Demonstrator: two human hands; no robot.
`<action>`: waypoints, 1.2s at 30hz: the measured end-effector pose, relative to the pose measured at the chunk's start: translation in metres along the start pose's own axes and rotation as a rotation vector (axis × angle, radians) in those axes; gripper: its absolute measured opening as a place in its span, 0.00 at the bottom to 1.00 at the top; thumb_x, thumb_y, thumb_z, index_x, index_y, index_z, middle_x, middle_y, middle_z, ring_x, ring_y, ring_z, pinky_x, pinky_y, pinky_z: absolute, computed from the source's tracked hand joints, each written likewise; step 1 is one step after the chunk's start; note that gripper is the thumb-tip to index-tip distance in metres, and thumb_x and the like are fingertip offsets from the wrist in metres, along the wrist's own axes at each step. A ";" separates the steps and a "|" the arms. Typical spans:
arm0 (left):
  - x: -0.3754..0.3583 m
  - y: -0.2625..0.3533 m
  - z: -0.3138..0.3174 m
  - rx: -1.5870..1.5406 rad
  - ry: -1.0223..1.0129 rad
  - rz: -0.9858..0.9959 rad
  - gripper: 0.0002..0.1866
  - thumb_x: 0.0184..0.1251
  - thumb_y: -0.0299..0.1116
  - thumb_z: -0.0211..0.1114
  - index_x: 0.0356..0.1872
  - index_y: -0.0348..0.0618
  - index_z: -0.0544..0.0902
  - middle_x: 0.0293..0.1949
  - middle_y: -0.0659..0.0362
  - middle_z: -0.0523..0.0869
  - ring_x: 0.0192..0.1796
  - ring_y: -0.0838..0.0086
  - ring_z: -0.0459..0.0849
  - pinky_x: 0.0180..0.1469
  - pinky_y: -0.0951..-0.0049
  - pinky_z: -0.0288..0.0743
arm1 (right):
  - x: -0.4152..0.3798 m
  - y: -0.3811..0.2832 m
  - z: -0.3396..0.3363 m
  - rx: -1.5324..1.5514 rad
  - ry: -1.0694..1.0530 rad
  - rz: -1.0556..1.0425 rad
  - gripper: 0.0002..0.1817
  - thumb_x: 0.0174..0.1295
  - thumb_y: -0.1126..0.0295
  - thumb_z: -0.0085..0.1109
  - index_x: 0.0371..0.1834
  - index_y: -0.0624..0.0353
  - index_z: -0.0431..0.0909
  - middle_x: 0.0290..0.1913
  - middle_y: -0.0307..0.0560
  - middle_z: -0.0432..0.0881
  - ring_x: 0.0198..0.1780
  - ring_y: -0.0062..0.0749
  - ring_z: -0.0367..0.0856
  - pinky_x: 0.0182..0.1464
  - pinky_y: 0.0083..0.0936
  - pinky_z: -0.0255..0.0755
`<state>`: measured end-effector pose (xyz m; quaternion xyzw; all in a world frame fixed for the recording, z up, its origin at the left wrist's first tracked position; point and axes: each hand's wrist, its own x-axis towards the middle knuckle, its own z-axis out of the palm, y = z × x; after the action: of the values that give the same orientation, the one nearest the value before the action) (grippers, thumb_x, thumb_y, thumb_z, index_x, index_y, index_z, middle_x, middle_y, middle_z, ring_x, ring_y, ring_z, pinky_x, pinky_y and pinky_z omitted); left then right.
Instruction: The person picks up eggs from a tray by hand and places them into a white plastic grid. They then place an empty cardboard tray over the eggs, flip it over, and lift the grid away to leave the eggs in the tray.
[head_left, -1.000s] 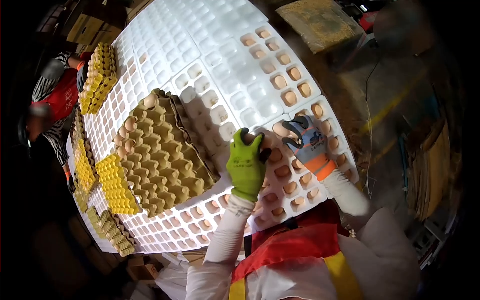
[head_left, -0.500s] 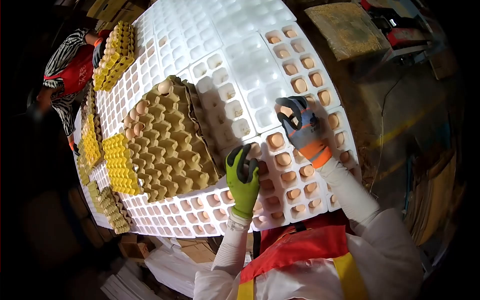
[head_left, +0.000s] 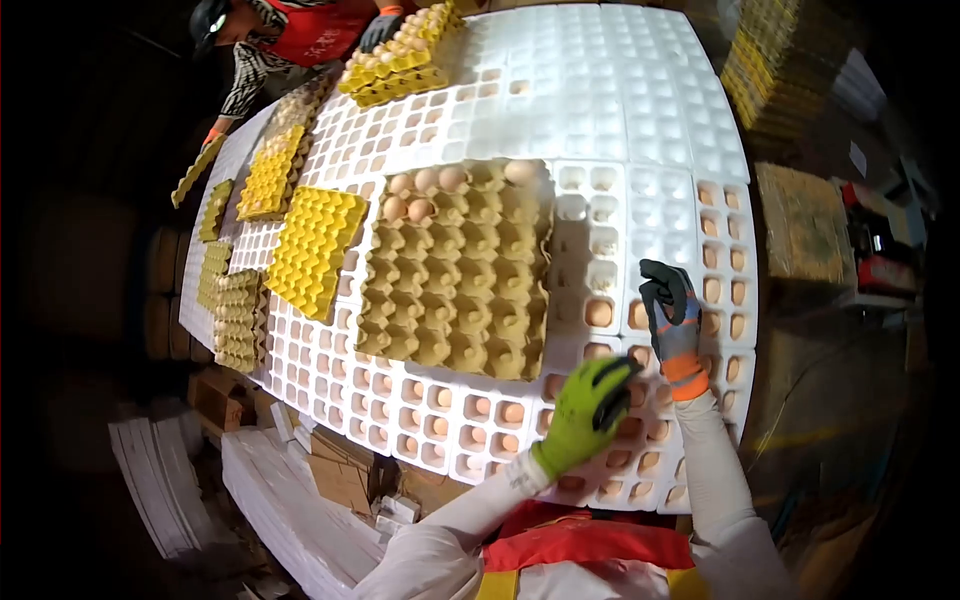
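Two hands: the left hand (head_left: pixel 588 408) wears a green glove and the right hand (head_left: pixel 670 312) wears a grey and orange glove.
Left hand: it hangs just over the white trays (head_left: pixel 640 120) near the front edge. It is blurred, the fingers curl a bit, and I cannot tell if it grips an egg.
Right hand: it rests over the white trays by the right edge, fingers bent down toward the cups. I cannot tell if it holds anything.
White trays: many of them cover the whole table. Cups along the front and the right side have brown eggs (head_left: pixel 598 313) in them. Cups in the middle and the far part look bare.
Brown tray (head_left: pixel 455 275): a cardboard tray lies on top of the white ones, left of both hands. A few eggs sit in its far row; its other cups look bare.
Yellow tray (head_left: pixel 312 248): it lies just left of the brown tray.
Far stack (head_left: pixel 400 62): yellow trays with eggs sit at the far left, and another person's gloved hand (head_left: pixel 380 32) touches them.
Left edge: more yellow and brown trays lie there in a row.
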<state>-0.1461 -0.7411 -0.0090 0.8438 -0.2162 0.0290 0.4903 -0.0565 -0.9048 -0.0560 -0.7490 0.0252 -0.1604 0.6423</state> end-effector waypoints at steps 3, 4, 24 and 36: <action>0.011 0.032 -0.075 -0.055 -0.152 0.170 0.23 0.59 0.27 0.70 0.58 0.44 0.82 0.54 0.54 0.85 0.53 0.55 0.83 0.54 0.59 0.78 | 0.039 -0.039 0.031 -0.166 -0.178 -0.089 0.19 0.62 0.75 0.66 0.57 0.55 0.80 0.48 0.42 0.82 0.41 0.28 0.82 0.47 0.26 0.77; 0.018 0.021 -0.101 0.006 -0.137 0.178 0.22 0.57 0.27 0.72 0.56 0.45 0.84 0.54 0.54 0.85 0.53 0.56 0.84 0.52 0.59 0.79 | 0.057 -0.045 0.044 -0.310 -0.211 -0.197 0.23 0.60 0.71 0.70 0.59 0.53 0.78 0.49 0.43 0.82 0.43 0.32 0.83 0.48 0.30 0.78; 0.174 -0.153 -0.298 0.652 -0.217 0.273 0.04 0.65 0.35 0.63 0.39 0.54 0.84 0.38 0.55 0.84 0.41 0.55 0.83 0.41 0.54 0.73 | 0.165 -0.069 0.157 -1.037 -0.346 -0.315 0.21 0.49 0.61 0.74 0.49 0.44 0.85 0.53 0.39 0.82 0.56 0.43 0.77 0.63 0.38 0.69; 0.107 -0.195 -0.352 -0.968 0.177 -0.343 0.16 0.77 0.32 0.55 0.59 0.37 0.78 0.55 0.55 0.83 0.56 0.71 0.84 0.58 0.69 0.80 | 0.127 -0.102 0.155 0.875 -0.552 0.417 0.27 0.73 0.73 0.51 0.74 0.57 0.63 0.65 0.51 0.76 0.69 0.41 0.75 0.61 0.38 0.78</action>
<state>0.0847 -0.3986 0.0426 0.5381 -0.0210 -0.0840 0.8384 0.0889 -0.7706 0.0505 -0.4061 -0.0654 0.1769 0.8942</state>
